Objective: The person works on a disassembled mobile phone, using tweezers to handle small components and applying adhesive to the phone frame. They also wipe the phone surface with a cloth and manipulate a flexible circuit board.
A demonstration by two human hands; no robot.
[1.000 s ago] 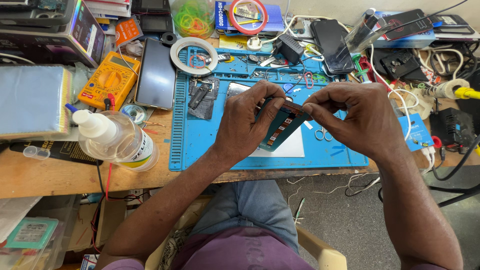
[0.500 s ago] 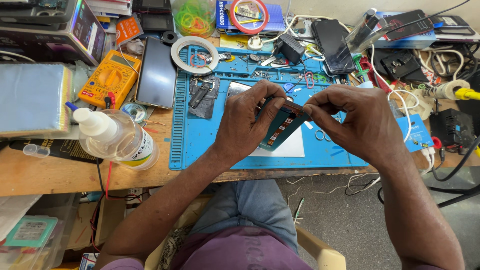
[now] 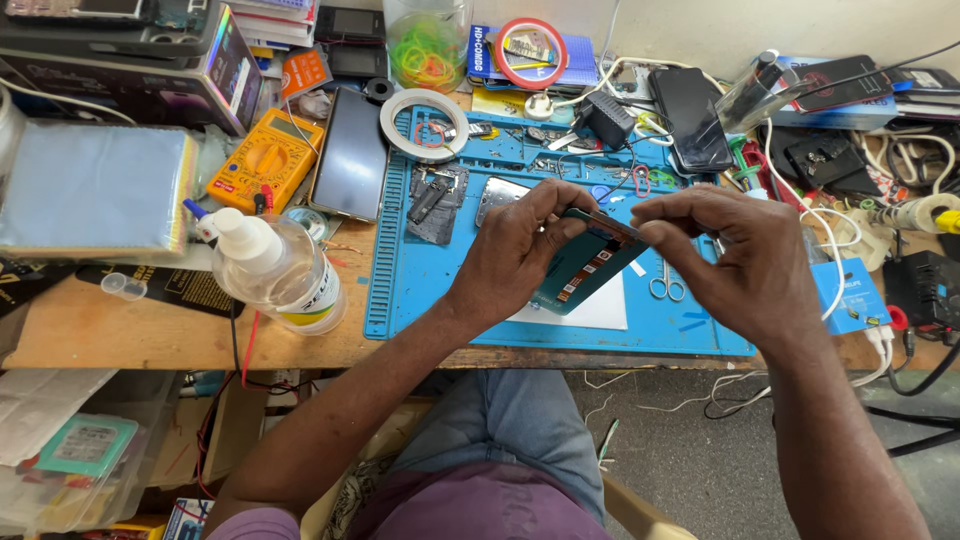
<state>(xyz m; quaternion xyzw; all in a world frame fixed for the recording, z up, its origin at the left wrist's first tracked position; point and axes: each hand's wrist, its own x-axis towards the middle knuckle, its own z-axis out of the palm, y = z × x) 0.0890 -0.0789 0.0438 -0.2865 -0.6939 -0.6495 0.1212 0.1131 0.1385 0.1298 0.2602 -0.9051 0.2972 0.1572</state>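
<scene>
Item: opened phone body (image 3: 585, 268), teal inner frame, small orange and dark parts along one side; held tilted above the blue work mat (image 3: 440, 290) on the bench (image 3: 150, 330).

Change over the last second: almost none. Both hands stay in place and the phone keeps its tilt, so the work appears to be fine picking at the upper edge.

Left hand (image 3: 515, 255): grip clamped on the phone's upper-left edge.

Right hand (image 3: 745, 265): fingertips pinched together at the top edge; any tool is hidden.

Nearby: small scissors (image 3: 665, 283), clear squeeze bottle (image 3: 275, 270), yellow multimeter (image 3: 265, 160).
</scene>
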